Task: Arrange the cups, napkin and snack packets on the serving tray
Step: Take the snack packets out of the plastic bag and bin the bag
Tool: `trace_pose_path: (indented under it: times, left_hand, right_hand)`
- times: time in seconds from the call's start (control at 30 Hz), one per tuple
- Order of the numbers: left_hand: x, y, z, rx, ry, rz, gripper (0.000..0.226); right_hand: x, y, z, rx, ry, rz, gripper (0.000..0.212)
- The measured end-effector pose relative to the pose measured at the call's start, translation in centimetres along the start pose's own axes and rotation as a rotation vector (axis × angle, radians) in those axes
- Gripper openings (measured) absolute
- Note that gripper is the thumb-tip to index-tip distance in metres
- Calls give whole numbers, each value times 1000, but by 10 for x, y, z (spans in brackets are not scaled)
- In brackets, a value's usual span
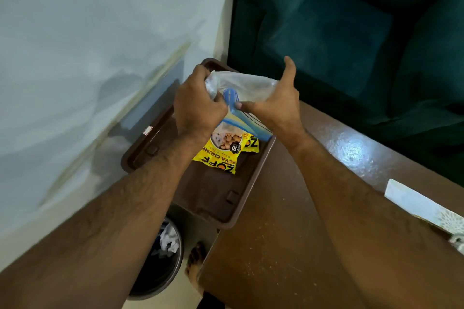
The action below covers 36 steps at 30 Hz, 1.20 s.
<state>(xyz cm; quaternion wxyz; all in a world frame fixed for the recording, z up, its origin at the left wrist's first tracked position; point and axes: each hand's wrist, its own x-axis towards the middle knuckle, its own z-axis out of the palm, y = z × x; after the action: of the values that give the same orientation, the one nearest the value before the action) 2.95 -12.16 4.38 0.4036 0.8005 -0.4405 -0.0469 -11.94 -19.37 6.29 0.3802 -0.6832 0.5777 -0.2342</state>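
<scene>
A brown serving tray (213, 198) lies at the left end of a wooden table, partly hanging over its edge. Two yellow snack packets (222, 152) lie in the tray's far half, one overlapping the other. Above them both hands hold a clear zip bag (247, 84) with a blue seal strip. My left hand (198, 105) grips the bag's left end. My right hand (276, 105) pinches the blue strip, thumb raised. What the bag contains is hidden. No cups or napkin show.
The wooden table (276, 246) runs to the right, with a white patterned box (426, 206) near its right edge. A teal sofa (339, 32) stands behind. Below the tray's left side sit a bin (163, 258) with rubbish and a bare foot (195, 266). A pale wall fills the left.
</scene>
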Motion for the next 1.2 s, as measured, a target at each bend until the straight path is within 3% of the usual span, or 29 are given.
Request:
trace_pose_path:
  times: [0.17, 0.33, 0.47, 0.7, 0.87, 1.0, 1.2]
  left_hand:
    - [-13, 8, 7, -234, -42, 56, 30]
    - [-20, 8, 7, -564, -17, -73, 17]
    - [-18, -7, -3, -693, 22, -161, 13]
    - [-30, -37, -37, -673, 216, -169, 16]
    - [-41, -55, -67, -368, 318, -9, 31]
    - [-49, -88, -98, -300, 391, 161, 23]
    - [-86, -147, -136, -260, 504, 99, 39]
  right_hand:
    - [-13, -8, 23, -51, 183, -165, 91]
    - [-30, -19, 42, 156, 149, -327, 76]
    - [-44, -25, 53, 133, 80, -419, 66]
    - [-70, -39, 80, -136, 44, -598, 71]
    - [-92, -56, 105, 2, 124, -661, 53]
    - [-109, -74, 130, 157, 109, -777, 44]
    - [-155, -85, 177, 235, -51, -844, 45]
